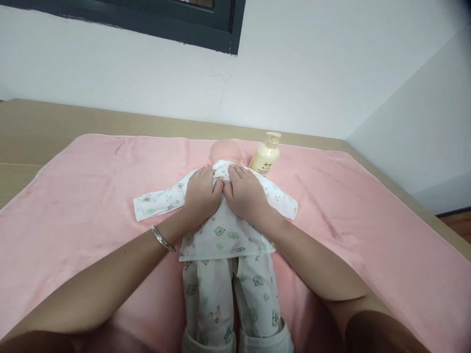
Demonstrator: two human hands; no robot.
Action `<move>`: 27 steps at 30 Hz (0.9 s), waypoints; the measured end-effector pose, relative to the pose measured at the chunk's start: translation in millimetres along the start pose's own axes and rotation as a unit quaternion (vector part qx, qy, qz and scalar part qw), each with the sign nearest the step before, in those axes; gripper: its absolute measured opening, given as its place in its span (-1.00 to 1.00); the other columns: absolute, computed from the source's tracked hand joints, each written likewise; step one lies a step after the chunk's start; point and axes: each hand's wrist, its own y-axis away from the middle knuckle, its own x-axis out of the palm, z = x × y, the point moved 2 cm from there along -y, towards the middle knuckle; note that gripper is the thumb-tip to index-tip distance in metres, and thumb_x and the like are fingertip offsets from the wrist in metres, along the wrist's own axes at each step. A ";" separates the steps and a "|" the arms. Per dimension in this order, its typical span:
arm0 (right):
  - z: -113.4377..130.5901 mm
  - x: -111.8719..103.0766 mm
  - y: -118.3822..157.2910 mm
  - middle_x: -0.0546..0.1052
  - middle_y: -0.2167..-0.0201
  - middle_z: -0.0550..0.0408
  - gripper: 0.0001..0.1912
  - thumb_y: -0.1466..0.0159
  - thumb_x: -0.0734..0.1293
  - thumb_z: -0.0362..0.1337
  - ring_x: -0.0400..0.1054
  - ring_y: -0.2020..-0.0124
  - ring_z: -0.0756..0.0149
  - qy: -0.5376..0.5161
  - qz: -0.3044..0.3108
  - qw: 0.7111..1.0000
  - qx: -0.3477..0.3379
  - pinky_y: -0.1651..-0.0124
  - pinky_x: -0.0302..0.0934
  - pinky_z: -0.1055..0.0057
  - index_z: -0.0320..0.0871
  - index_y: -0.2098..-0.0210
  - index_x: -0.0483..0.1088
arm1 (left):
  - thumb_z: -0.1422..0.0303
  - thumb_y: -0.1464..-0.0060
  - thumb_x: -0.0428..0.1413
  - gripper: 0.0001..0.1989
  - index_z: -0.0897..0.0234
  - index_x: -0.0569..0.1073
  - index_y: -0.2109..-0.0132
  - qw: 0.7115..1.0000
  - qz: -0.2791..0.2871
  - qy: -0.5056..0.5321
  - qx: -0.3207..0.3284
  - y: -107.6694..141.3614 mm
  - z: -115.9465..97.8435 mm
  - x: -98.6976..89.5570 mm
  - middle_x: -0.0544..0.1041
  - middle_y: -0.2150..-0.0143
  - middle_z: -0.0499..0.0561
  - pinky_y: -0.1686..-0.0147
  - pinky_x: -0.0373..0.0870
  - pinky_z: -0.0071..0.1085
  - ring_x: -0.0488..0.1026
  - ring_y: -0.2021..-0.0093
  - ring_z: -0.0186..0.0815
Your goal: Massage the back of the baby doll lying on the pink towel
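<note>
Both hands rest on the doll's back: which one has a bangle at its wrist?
The left hand: a silver bangle sits just behind its wrist, while the right hand has none.

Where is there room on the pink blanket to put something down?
There's bare blanket left of the left sleeve, and right of the bottle and right sleeve. The middle is crowded: left hand and right hand lie on the doll, the bottle by its head.

A pink blanket [121, 196] spread over a wooden surface [66, 115]
</note>
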 end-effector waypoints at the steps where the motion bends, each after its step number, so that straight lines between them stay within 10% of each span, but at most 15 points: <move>1: 0.1 -0.1 0.0 0.39 -0.24 -0.34 -0.42 -0.41 0.04 -0.24 0.22 -0.31 -0.09 0.000 -0.001 1.000 0.000 -0.35 0.10 0.00 -0.51 -0.27 0.25 | 0.33 -0.24 -0.13 -0.73 0.30 0.43 0.10 1.000 -0.001 0.002 0.001 0.0 0.4 0.3 0.54 0.05 0.21 -0.09 0.36 -0.07 0.43 -0.01 -0.04; 27: -12.4 -6.2 -10.2 0.23 -0.36 -0.30 -0.37 -0.42 0.07 -0.18 0.09 -0.40 -0.06 -0.034 0.079 0.996 0.012 -0.43 0.00 0.06 -0.48 -0.35 0.13 | 0.34 -0.26 -0.15 -0.73 0.34 0.41 0.11 1.000 0.020 -0.019 -0.013 3.7 -8.0 -4.6 0.51 0.05 0.25 -0.09 0.35 -0.04 0.41 -0.02 0.00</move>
